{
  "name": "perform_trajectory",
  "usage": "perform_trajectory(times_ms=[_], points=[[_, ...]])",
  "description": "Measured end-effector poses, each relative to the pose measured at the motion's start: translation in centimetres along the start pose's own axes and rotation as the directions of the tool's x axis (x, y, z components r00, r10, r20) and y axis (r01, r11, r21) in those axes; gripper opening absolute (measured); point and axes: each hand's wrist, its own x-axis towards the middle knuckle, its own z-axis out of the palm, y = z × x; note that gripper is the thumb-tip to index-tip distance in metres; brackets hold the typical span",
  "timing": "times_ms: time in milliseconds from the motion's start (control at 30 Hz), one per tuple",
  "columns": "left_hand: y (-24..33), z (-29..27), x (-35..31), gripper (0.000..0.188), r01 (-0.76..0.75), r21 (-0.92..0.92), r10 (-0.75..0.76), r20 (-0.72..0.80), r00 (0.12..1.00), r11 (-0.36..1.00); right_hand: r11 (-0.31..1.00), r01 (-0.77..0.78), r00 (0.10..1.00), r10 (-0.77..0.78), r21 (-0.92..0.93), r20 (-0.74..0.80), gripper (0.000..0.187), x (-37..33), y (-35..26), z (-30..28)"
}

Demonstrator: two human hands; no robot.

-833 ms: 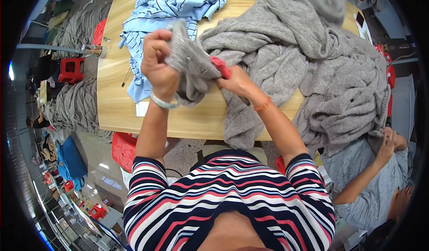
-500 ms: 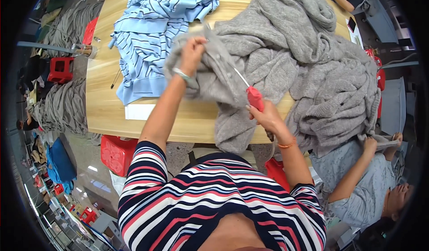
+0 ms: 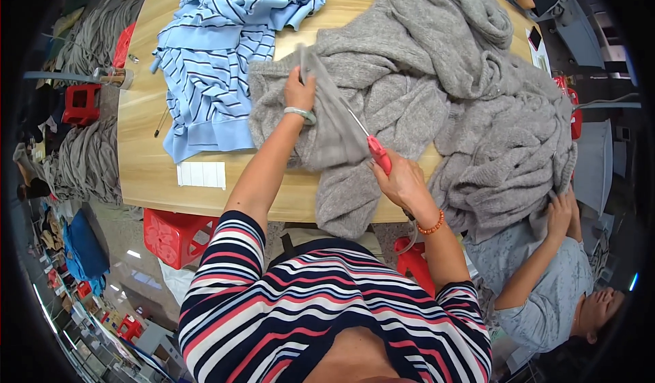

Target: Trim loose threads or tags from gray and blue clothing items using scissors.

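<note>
A grey knitted garment lies in front of me on the table, part of it blurred by motion. My left hand grips the raised edge of this garment, with fingers closed on the cloth. In my right hand is a red-handled tool with a long thin metal shaft, pointing up and left along the knit. A cord or hose trails behind it under my wrist. The shaft's far end meets the grey cloth; I cannot tell whether it touches.
Grey knitwear is heaped at the right. A blue striped garment lies at the left, near a small pair of dark-handled snips and white paper. Red stools stand by the wooden table. A co-worker sits at the right.
My left hand has moved a little, and the grey garment lies flatter on the table. The tool has shifted slightly left with my right hand. The co-worker's hands have come together.
</note>
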Motion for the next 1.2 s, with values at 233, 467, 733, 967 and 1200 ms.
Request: perform_trajectory(times_ms=[233, 467, 733, 967, 1200], points=[[-5.0, 0.7, 1.2, 0.023, 0.216, 0.069, -0.217, 0.000, 0.976, 0.974, 0.995, 0.090, 0.996, -0.089, -0.053, 0.021, 0.030, 4.3, -2.5, -0.3], [-3.2, -0.4, -0.6, 0.047, 0.418, -0.646, -0.369, 0.219, 0.903, 0.639, 0.988, 0.142, 0.990, -0.141, -0.058, 0.023, 0.028, 3.2, -1.7, -0.1], [1.5, -1.5, -8.0, 0.061, -0.440, 0.328, 0.369, 0.257, 0.893, 0.836, 0.993, 0.075, 0.996, -0.069, -0.090, 0.064, 0.028, -0.2, 0.7, -1.2], [-1.3, -1.5, -7.3, 0.047, -0.489, 0.385, 0.324, 0.420, 0.848, 0.783, 0.975, 0.157, 0.985, -0.143, -0.159, 0.096, 0.018, -1.4, 1.3, -1.3], [1.6, -2.3, -0.5, 0.064, -0.430, 0.345, 0.422, 0.102, 0.901, 0.834, 0.977, 0.196, 0.979, -0.200, -0.083, -0.033, 0.021, -0.6, 0.9, -0.9]])
